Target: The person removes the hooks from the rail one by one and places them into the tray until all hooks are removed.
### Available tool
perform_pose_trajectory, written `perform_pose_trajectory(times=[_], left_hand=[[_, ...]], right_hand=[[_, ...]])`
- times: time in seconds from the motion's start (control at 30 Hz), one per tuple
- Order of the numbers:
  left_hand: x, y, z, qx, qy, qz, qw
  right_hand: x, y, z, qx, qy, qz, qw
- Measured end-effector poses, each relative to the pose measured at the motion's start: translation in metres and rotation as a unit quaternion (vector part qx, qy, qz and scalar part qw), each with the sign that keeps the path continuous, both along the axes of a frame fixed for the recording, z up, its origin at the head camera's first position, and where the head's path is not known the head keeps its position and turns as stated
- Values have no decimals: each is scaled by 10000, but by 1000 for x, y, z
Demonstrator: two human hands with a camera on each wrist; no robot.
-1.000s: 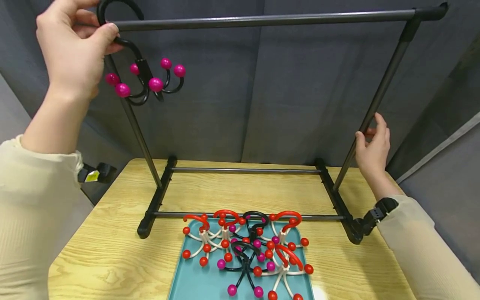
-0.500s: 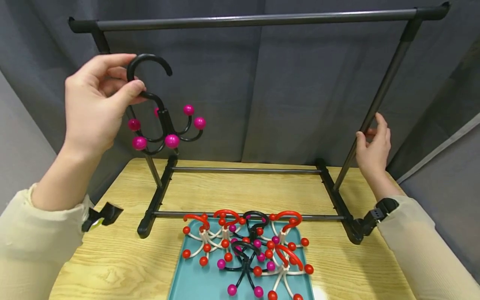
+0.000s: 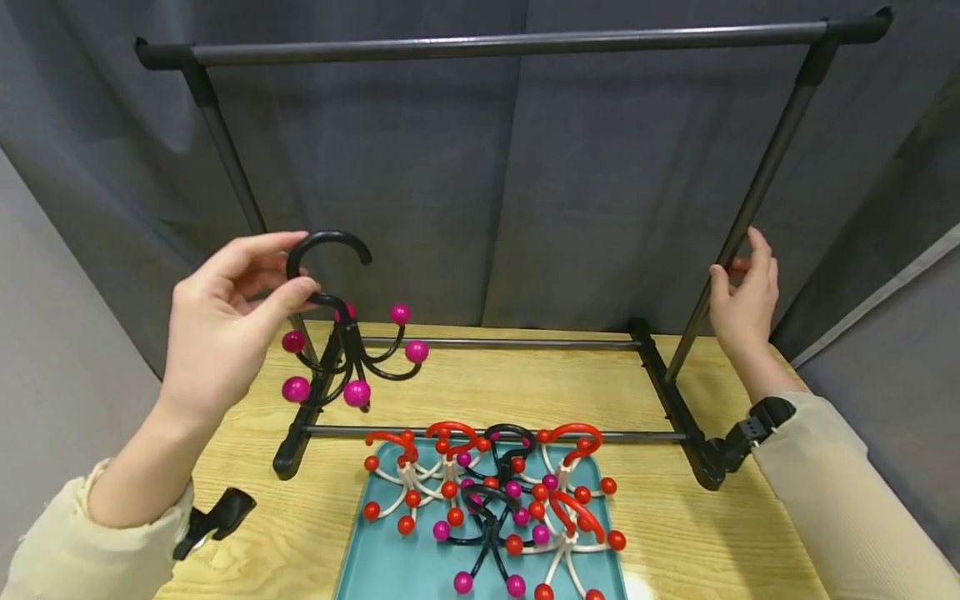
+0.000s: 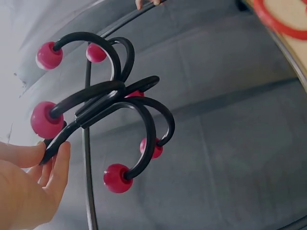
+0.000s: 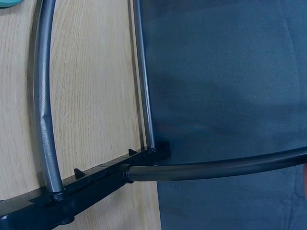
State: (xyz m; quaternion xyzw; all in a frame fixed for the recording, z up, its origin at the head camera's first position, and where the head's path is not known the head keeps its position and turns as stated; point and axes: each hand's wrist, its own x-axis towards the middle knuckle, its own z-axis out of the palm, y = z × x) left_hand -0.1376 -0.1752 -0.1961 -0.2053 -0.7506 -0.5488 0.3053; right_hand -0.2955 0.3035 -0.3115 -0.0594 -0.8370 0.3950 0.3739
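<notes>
In the head view my left hand point(image 3: 217, 333) pinches a black multi-hook hanger point(image 3: 350, 337) by its curved hook, thumb in front. Magenta balls tip its curved arms. It hangs free in front of the rack's left post point(image 3: 232, 158), below the top bar point(image 3: 510, 45). The left wrist view shows the same hanger point(image 4: 103, 103) tilted, its hook end between thumb and fingers. At the right, my right hand point(image 3: 746, 304) grips the rack's right post point(image 3: 780, 142), thumb in front and fingers behind. The right wrist view shows this post point(image 5: 211, 169) but almost none of the hand.
A teal tray point(image 3: 386, 567) at the table's front carries several similar hangers: black ones point(image 3: 490, 533) with magenta balls and white ones point(image 3: 567, 537) with red hooks and balls. The rack's black feet point(image 3: 296, 446) stand on the wooden table point(image 3: 480, 379). A grey curtain point(image 3: 390, 183) hangs behind.
My left hand has come down from the left end of the top bar and a little rightward, bringing the black hanger along, off the bar. My right hand stays on the post.
</notes>
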Motion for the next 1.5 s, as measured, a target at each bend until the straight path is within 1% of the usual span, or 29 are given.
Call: perform_pose_trajectory(times=[0.13, 0.17, 0.23, 0.4, 0.53, 0.6, 0.67, 0.77, 0.83, 0.93, 1.03, 1.13, 1.23, 1.3, 1.37, 1.47, 1.5], left_hand=[[6, 3, -14, -562, -253, 383, 9974], [8, 3, -17, -640, -302, 416, 9966], [12, 5, -23, -672, -389, 358, 9963], [19, 10, -40, -556, -593, -93, 9967], [28, 14, -61, -415, -970, -351, 9938], [33, 16, -72, -284, -1164, -578, 9911], [38, 18, -81, -222, -1291, -706, 9889], [43, 20, -89, -226, -1345, -875, 9868], [45, 20, -93, -319, -1403, -862, 9858], [45, 20, -99, -273, -1646, -961, 9813], [47, 19, -107, -210, -1937, -1074, 9749], [48, 19, -118, -194, -2305, -1246, 9649], [48, 19, -129, -172, -2841, -1419, 9481], [47, 19, -136, -179, -3184, -1453, 9366], [45, 19, -142, -175, -3443, -1466, 9272], [43, 20, -150, -74, -3650, -1516, 9185], [42, 21, -153, -46, -3650, -1553, 9179]], right_hand=[[1, 0, 0, 6, -64, -10, 10000], [1, 0, 0, 11, -87, -6, 10000], [1, 1, 1, 7, -94, 7, 10000], [1, 0, 1, -23, -79, -5, 10000], [1, 0, 0, 4, -82, -16, 10000], [1, 0, 0, 42, -68, -6, 10000], [1, 1, 1, 71, -30, -1, 10000], [1, 1, 1, 73, 20, -29, 10000], [0, 1, 2, 62, 37, -46, 10000], [0, 2, 2, 60, 25, -40, 10000], [-1, 1, 1, 67, 23, -17, 10000], [-1, 1, 0, 76, 12, -10, 10000], [-2, 0, 1, 82, 10, 4, 10000], [-2, 0, 1, 92, 34, 8, 10000], [-2, 0, 1, 103, 56, 2, 9999], [-3, 0, 2, 115, 91, -29, 9999], [-3, 0, 2, 112, 95, -39, 9999]])
